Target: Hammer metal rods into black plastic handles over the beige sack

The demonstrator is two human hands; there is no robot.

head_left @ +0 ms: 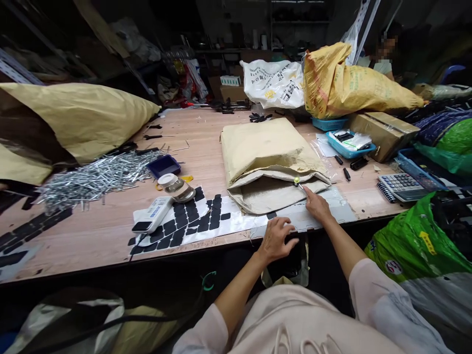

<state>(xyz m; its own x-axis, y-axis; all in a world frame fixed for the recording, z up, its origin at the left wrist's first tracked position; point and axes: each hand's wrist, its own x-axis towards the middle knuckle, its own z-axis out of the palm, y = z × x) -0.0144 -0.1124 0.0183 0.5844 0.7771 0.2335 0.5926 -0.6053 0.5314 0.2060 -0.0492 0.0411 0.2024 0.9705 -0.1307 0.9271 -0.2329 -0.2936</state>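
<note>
My right hand (317,205) is closed around a small tool with a metal shaft and a yellow-green tip (297,181). That tip is over the open mouth of a folded kraft paper bag (263,142) lying on the table. Held just off the table's front edge, my left hand (276,238) has its fingers curved and apart, with nothing in it. White sheets with black adhesive pads (201,216) lie to its left. On those sheets are a white and grey box-shaped device (157,212) and a clear jar with a white lid (177,188).
A heap of thin metal rods (99,179) and a dark blue tray (163,166) are on the left. Blue baskets (350,143), a cardboard box (383,132) and a calculator (401,187) stand at right. Large sacks (354,88) line the back; a person sits far right.
</note>
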